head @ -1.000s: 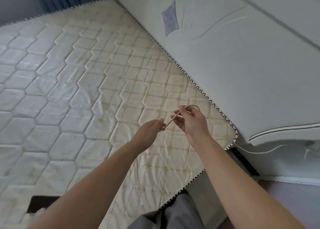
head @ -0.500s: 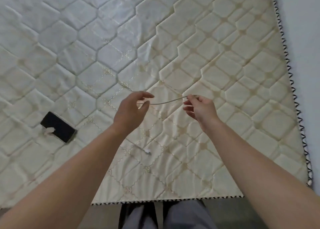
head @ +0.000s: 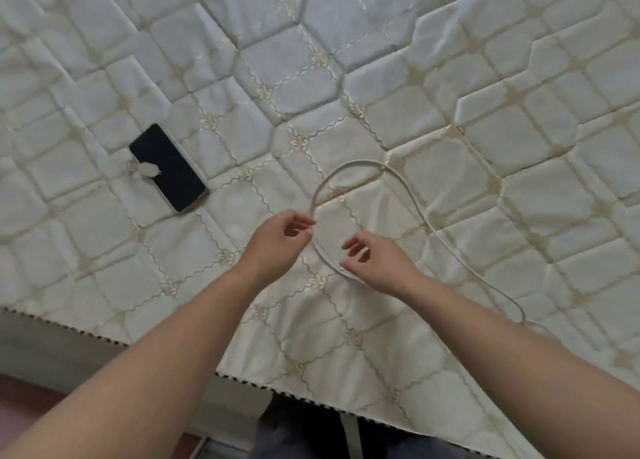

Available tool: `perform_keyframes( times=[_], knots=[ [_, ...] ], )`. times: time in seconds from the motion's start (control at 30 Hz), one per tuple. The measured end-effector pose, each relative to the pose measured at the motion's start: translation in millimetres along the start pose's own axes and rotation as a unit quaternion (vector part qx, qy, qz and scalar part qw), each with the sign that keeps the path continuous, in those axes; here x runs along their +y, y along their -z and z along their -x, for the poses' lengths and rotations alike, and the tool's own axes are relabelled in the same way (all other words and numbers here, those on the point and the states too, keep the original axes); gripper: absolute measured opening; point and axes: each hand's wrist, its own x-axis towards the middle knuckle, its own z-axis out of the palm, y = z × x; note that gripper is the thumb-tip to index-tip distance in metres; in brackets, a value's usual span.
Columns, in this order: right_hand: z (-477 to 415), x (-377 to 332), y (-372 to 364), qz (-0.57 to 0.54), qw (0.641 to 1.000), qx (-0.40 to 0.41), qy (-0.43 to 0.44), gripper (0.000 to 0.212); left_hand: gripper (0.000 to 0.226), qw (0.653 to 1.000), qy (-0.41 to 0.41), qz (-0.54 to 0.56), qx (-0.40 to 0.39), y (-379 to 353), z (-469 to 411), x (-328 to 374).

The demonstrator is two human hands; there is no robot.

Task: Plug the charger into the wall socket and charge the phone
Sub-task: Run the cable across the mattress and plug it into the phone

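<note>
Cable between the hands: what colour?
White or off-white cable, nearly matching the cream mattress; head view.

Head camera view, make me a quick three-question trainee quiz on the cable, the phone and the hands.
1. True or false: the black rectangular phone lies screen-up on the cream quilted mattress.
2. Which hand pinches the thin white charging cable: A) left hand, B) right hand?
3. Fill in: the cable is ___ plugged into the phone.

Key: 1 true. 2 A; the right hand's fingers are spread beside the cable, and whether they touch it cannot be told. 3 not; the two lie apart.
</note>
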Motion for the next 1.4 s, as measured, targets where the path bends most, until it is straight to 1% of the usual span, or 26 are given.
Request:
perform_keyframes(
  times=[0.07,0.13,0.17,0.27,0.33,0.43,0.5,0.53,0.6,0.63,0.67,0.7,0.73,0.8,0.83,0.87,0.9,0.93,0.97,1.03,1.1,1.2,1.27,1.33,1.4],
  knots=[
    [-10.3,-8.8,-26.9,0.045,0.999,0.009,-0.001,0.031,0.009,1.000,-0.002,-0.019,-0.010,16.1,-3.8,-18.6],
    [-19.5,-17.2,-49.7,0.067,0.997,0.039,-0.013,0.034,0.009,0.999,-0.004,-0.039,-0.016,36.4,-10.0,-35.1],
    [-23.2,-21.8,-59.1,0.076,0.995,0.062,-0.024,0.032,0.010,0.998,-0.009,-0.052,-0.022,47.8,-14.7,-42.7],
    [-33.6,-35.8,-81.8,0.098,0.984,0.133,-0.063,0.014,0.015,0.993,-0.030,-0.108,-0.046,85.9,-32.0,-64.6],
    [-39.7,-50.8,-94.4,0.082,0.978,0.170,-0.087,0.010,0.020,0.984,-0.054,-0.155,-0.061,115.7,-46.4,-74.9],
    [-57.6,-89.3,-114.3,-0.041,0.961,0.246,-0.116,0.007,0.026,0.974,-0.094,-0.198,-0.055,162.9,-64.2,-91.8],
    [-76.7,-120.7,-124.9,-0.145,0.932,0.301,-0.143,0.008,0.032,0.967,-0.115,-0.221,-0.046,192.2,-72.0,-104.3],
    [-85.8,-135.9,-128.8,-0.225,0.906,0.322,-0.160,0.010,0.036,0.965,-0.120,-0.229,-0.042,205.0,-75.0,-111.1],
    [-99.9,-159.6,-131.8,-0.384,0.835,0.344,-0.191,0.016,0.042,0.964,-0.130,-0.228,-0.038,226.3,-82.2,-120.3],
    [-104.3,-164.2,-131.9,-0.422,0.811,0.352,-0.199,0.017,0.044,0.963,-0.137,-0.229,-0.039,233.1,-86.0,-123.0],
    [-107.4,-166.1,-132.4,-0.434,0.800,0.359,-0.207,0.016,0.047,0.960,-0.146,-0.234,-0.043,237.6,-90.7,-124.8],
    [-108.7,-165.9,-133.8,-0.419,0.804,0.365,-0.211,0.014,0.049,0.956,-0.157,-0.244,-0.052,240.0,-95.7,-125.6],
    [-107.4,-163.7,-136.1,-0.379,0.820,0.375,-0.211,0.012,0.051,0.950,-0.167,-0.258,-0.063,239.7,-100.7,-126.1],
    [-98.1,-157.4,-139.9,-0.240,0.872,0.388,-0.177,0.017,0.054,0.936,-0.191,-0.284,-0.080,234.9,-108.9,-128.8],
    [-93.9,-155.6,-142.1,-0.166,0.902,0.375,-0.132,0.019,0.056,0.931,-0.206,-0.290,-0.079,232.8,-112.8,-131.1],
    [-90.2,-154.3,-143.9,-0.091,0.933,0.342,-0.070,0.022,0.059,0.925,-0.226,-0.297,-0.076,231.1,-116.8,-133.4],
    [-87.7,-152.7,-145.2,-0.010,0.956,0.293,-0.004,0.026,0.064,0.914,-0.248,-0.313,-0.073,229.7,-121.1,-134.8],
    [-86.6,-150.8,-146.2,0.071,0.968,0.235,0.048,0.032,0.070,0.899,-0.269,-0.338,-0.074,228.9,-125.0,-135.7],
    [-87.4,-147.9,-147.0,0.141,0.971,0.180,0.078,0.039,0.077,0.881,-0.286,-0.368,-0.079,228.6,-128.3,-136.5],
    [-92.1,-142.9,-142.5,0.213,0.966,0.104,0.102,0.046,0.089,0.849,-0.309,-0.418,-0.097,229.5,-133.2,-138.9],
    [-96.8,-139.5,-134.2,0.223,0.965,0.087,0.107,0.039,0.095,0.831,-0.320,-0.442,-0.110,231.4,-135.1,-142.5],
    [-99.8,-133.9,-125.2,0.227,0.962,0.123,0.085,0.018,0.092,0.804,-0.337,-0.480,-0.102,233.6,-136.0,-145.3],
    [-97.5,-131.9,-125.8,0.229,0.959,0.156,0.062,0.017,0.087,0.791,-0.353,-0.492,-0.089,235.0,-137.8,-142.4],
    [-90.0,-132.4,-128.3,0.219,0.954,0.198,0.046,0.019,0.083,0.788,-0.360,-0.491,-0.088,235.1,-138.1,-136.9],
    [-76.1,-136.9,-126.8,0.177,0.955,0.236,0.045,0.020,0.082,0.806,-0.343,-0.475,-0.087,235.3,-133.7,-131.2]
  ],
)
